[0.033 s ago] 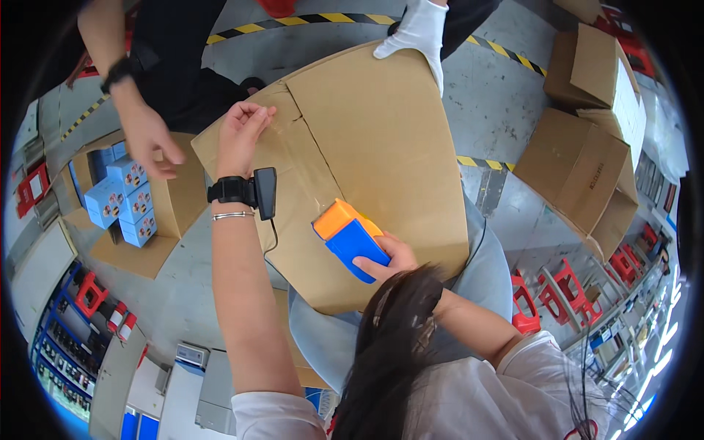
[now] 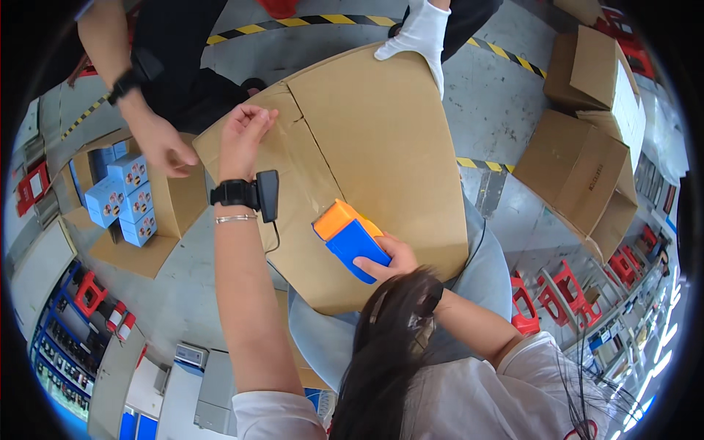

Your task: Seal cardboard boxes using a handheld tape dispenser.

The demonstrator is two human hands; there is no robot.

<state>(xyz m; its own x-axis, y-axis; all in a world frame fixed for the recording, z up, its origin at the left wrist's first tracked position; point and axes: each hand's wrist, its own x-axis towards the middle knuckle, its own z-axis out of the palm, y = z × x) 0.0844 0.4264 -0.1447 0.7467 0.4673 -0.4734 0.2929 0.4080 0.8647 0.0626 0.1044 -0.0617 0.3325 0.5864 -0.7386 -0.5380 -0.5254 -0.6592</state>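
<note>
Nothing has moved since the earlier frame; both show the same instant. My right hand (image 2: 396,258) is wrapped closed around the tape gun (image 2: 350,236), orange and blue, its front end pressed on the box (image 2: 381,147) at the seam, I judge to lay tape along it. My left hand (image 2: 246,136) lies flat and open on the flap beyond the gun, gripping nothing, probably pinning the flap shut. It wears a black wrist strap (image 2: 238,194) with a small device. A white-gloved hand (image 2: 422,33) steadies the far edge; a bare hand (image 2: 158,147) reaches by the left corner. Left of my grip, an open carton (image 2: 169,202) with blue packs (image 2: 121,198). Right, more cartons (image 2: 587,176) and red stools (image 2: 565,282) on grey floor (image 2: 499,110) with striped tape (image 2: 484,165).
</note>
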